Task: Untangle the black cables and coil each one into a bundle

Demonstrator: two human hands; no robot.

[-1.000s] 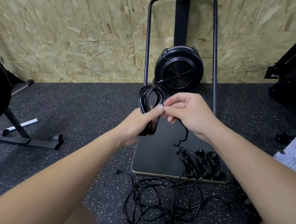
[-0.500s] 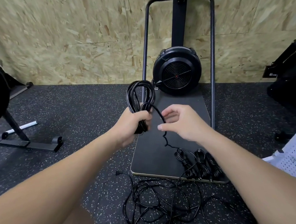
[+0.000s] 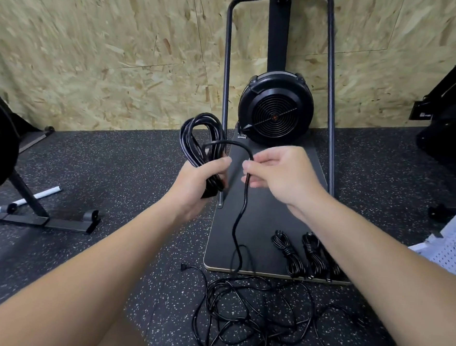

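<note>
The left hand (image 3: 198, 183) is curled around a partly wound coil of black cable (image 3: 200, 141), whose loops stand up above the fist while their lower ends poke out below it. From that coil a loose length of the same cable (image 3: 241, 217) arches over to the right hand (image 3: 280, 176), which pinches it between thumb and fingertips, then drops down across the black platform board (image 3: 262, 207) and over its near edge. It runs into the tangled pile of black cables (image 3: 249, 315) lying on the speckled rubber floor (image 3: 113, 170) just in front of the board, between the two forearms; a small plug (image 3: 184, 267) sticks out at the pile's left side. On the near right corner of the board lie finished bundles (image 3: 306, 255) side by side, two plainly visible and a further one partly hidden behind the right forearm. At the far end of the board stands a black fan-wheel exercise machine (image 3: 275, 114) with a tubular frame (image 3: 225, 91), set against a chipboard wall (image 3: 109, 43). To the left, a black machine foot (image 3: 48, 221) and a white tube (image 3: 22, 200) rest on the floor, and more dark equipment (image 3: 452, 118) sits at the right edge.
</note>
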